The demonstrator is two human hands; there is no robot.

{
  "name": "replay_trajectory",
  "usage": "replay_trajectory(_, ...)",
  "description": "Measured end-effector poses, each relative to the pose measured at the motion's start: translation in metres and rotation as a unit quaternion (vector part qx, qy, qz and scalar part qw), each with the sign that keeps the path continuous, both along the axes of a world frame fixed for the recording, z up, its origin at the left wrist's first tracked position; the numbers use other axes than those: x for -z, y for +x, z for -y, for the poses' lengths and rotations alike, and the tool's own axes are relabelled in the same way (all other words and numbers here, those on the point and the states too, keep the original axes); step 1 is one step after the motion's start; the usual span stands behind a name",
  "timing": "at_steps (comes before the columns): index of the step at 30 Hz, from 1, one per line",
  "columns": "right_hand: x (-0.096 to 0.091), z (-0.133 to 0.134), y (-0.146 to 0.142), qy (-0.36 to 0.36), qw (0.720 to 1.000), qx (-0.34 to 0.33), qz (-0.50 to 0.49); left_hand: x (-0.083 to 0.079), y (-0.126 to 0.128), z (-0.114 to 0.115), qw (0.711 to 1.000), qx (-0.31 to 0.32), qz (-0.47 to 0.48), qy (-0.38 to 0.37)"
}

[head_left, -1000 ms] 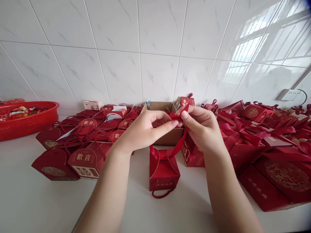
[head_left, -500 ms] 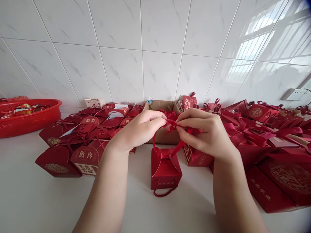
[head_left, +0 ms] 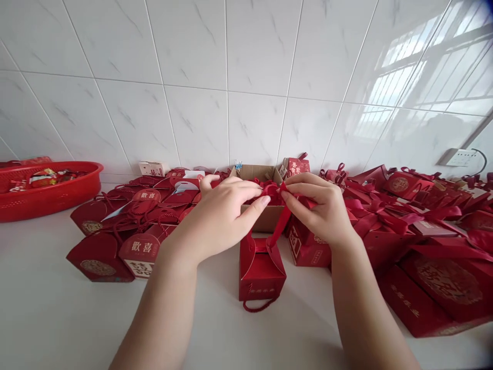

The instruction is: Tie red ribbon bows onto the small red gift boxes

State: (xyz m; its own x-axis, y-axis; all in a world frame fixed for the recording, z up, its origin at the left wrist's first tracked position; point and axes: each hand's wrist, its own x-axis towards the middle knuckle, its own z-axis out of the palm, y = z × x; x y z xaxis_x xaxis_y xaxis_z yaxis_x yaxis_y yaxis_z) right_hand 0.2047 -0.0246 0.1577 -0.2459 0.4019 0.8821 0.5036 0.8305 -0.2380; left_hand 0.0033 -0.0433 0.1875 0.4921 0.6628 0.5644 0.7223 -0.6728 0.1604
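A small red gift box [head_left: 262, 275] stands on the white counter [head_left: 57, 318] in front of me, with a red cord loop hanging at its lower front. A red ribbon [head_left: 278, 222] rises from the box top to my fingers. My left hand [head_left: 219, 216] and my right hand [head_left: 319, 208] meet just above the box, both pinching the ribbon between thumb and fingers.
Many flat and folded red gift boxes [head_left: 131, 221] lie at the left, and more ribboned red boxes [head_left: 419, 241] pile up at the right. An open cardboard box [head_left: 258, 172] sits behind my hands by the tiled wall. A red plastic basket [head_left: 46, 192] stands far left.
Both hands have stayed above the box, working the ribbon; the fingertips shifted a little and the left hand's fingers stretched out over the ribbon.
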Motion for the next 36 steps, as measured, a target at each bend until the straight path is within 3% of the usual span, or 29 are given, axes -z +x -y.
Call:
replay_trajectory(4, 0.007, 0.011, 0.008, 0.001, 0.998, 0.054, -0.042, 0.003, -0.013, 0.011, 0.996, -0.058, -0.007, 0.068)
replay_trajectory(7, 0.023, 0.022, 0.017, 0.037, 0.988, 0.136, -0.067, 0.011, -0.029, 0.02, 0.995, -0.076, 0.037, 0.05)
replay_trajectory(11, 0.056, 0.035, 0.033, 0.116, 0.94, 0.318, -0.046, 0.03, -0.052, 0.024, 0.989, -0.111, 0.096, -0.018)
replay_trajectory(14, 0.077, 0.045, 0.047, 0.119, 0.915, 0.383, -0.048, 0.044, -0.068, 0.023, 0.983, -0.156, 0.096, -0.027)
replay_trajectory(19, 0.102, 0.063, 0.069, 0.073, 0.906, 0.416, -0.039, 0.063, -0.093, 0.033, 0.976, -0.178, 0.092, -0.084)
replay_trajectory(26, 0.139, 0.069, 0.082, 0.015, 0.88, 0.475, 0.006, 0.088, -0.11, 0.057, 0.943, -0.284, 0.125, -0.119)
replay_trajectory(31, 0.159, 0.069, 0.089, -0.019, 0.871, 0.49, 0.023, 0.111, -0.129, 0.055, 0.937, -0.28, 0.144, -0.151)
replay_trajectory(36, 0.168, 0.07, 0.095, -0.03, 0.868, 0.495, 0.011, 0.118, -0.136, 0.052, 0.936, -0.267, 0.158, -0.165)
